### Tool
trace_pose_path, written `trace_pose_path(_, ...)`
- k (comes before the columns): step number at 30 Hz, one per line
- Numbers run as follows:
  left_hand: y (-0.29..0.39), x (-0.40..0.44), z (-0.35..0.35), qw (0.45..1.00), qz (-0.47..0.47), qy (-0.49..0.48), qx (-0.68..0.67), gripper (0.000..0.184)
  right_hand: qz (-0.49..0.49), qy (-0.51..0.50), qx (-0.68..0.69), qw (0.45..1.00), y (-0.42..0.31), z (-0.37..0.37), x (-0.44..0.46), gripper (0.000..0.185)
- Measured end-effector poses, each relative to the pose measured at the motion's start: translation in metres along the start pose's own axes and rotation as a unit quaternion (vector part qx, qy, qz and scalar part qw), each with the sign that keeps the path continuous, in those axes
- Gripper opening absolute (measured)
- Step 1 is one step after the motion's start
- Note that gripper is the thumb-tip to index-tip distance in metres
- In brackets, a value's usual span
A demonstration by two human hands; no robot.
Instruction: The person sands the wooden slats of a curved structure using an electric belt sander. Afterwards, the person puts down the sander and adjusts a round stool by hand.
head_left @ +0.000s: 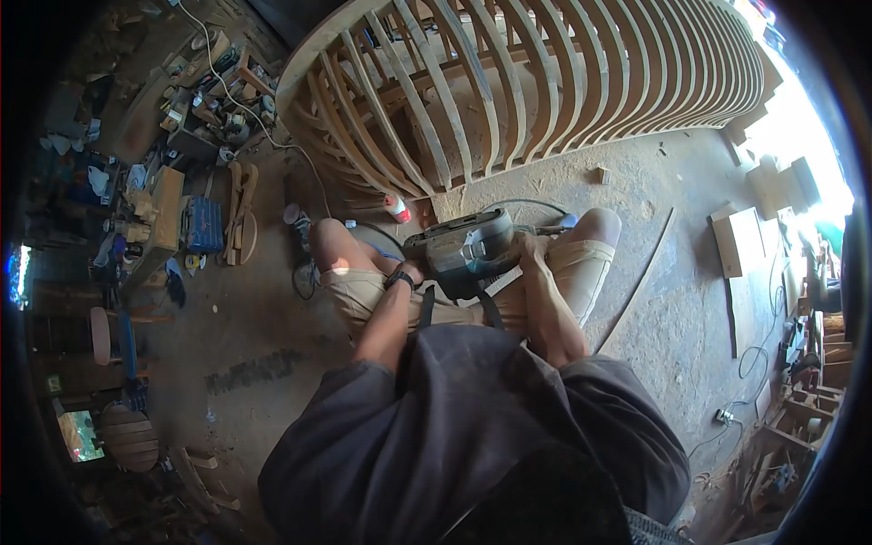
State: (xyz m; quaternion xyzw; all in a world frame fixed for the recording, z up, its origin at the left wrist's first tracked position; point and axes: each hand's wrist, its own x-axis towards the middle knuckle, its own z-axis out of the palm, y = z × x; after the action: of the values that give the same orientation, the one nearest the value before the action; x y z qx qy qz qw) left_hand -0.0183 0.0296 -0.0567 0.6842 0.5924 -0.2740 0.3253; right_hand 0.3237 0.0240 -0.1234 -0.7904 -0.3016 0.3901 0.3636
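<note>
Noted just off dial centre toward 1 o'clock, between two bent knees (597,225): dusty grey-green portable power tool (470,247), exact type not determinable. Recorded long axis near the 9-to-3 o'clock line, with 3 o'clock end canted slightly toward 2; cannot identify the working end. Observed left hand (413,271), with black wristband (400,280), at the tool's 9 o'clock end; cannot tell finger spread or grip, with digits mostly hidden. Observed right hand (527,247) at the 3 o'clock end; cannot tell finger closure there either. Located red-and-white bottle (397,209) at 11 o'clock, ribbed wooden framework (548,86) across 12 to 2, pale box (748,243) at 3.
</note>
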Motion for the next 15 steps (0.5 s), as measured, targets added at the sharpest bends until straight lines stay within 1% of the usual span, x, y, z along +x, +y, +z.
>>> trace_pose_path(1,0.001,-0.001,-0.005,1.0,0.0,-0.004,-0.022,0.039,0.025,0.023,0.096,0.995,-0.005,-0.001,0.001,0.009)
trace_pose_path(2,0.003,-0.007,-0.012,0.999,0.006,0.015,-0.036,0.039,0.03,0.036,0.172,0.984,-0.014,-0.009,0.0,0.009)
trace_pose_path(3,0.007,-0.018,-0.02,0.994,0.048,0.101,-0.008,0.039,0.029,0.045,0.233,0.971,-0.029,-0.021,-0.004,0.01)
trace_pose_path(4,0.014,-0.034,-0.029,0.97,0.094,0.222,0.013,0.026,-0.001,0.045,0.279,0.959,-0.072,-0.044,-0.034,0.009)
trace_pose_path(5,0.021,-0.046,-0.044,0.97,0.094,0.224,0.012,0.026,-0.032,0.043,0.325,0.944,-0.124,-0.07,-0.071,0.011)
trace_pose_path(7,0.04,-0.064,-0.074,0.963,-0.017,0.243,-0.112,0.025,-0.065,0.055,0.328,0.941,-0.154,-0.096,-0.066,0.012)
trace_pose_path(8,0.045,-0.068,-0.084,0.959,-0.009,0.261,-0.112,0.021,-0.047,0.051,0.342,0.937,-0.178,-0.112,-0.072,0.014)
trace_pose_path(9,0.057,-0.089,-0.104,0.959,-0.013,0.257,-0.118,0.021,-0.026,0.046,0.354,0.934,-0.207,-0.129,-0.081,0.018)
trace_pose_path(10,0.073,-0.122,-0.133,0.943,0.06,0.296,-0.139,0.019,-0.069,0.038,0.4,0.913,-0.235,-0.143,-0.095,0.023)
trace_pose_path(11,0.084,-0.141,-0.155,0.919,0.134,0.335,-0.157,0.017,-0.071,0.008,0.451,0.89,-0.26,-0.155,-0.102,0.024)
trace_pose_path(12,0.086,-0.141,-0.163,0.92,0.128,0.332,-0.161,0.017,-0.081,0.01,0.463,0.883,-0.28,-0.164,-0.106,0.023)
trace_pose_path(13,0.088,-0.138,-0.17,0.898,0.152,0.345,-0.227,0.017,-0.09,0.011,0.475,0.875,-0.297,-0.171,-0.107,0.023)
trace_pose_path(15,0.094,-0.142,-0.192,0.872,0.168,0.356,-0.291,0.016,-0.087,0.047,0.479,0.872,-0.325,-0.182,-0.102,0.021)
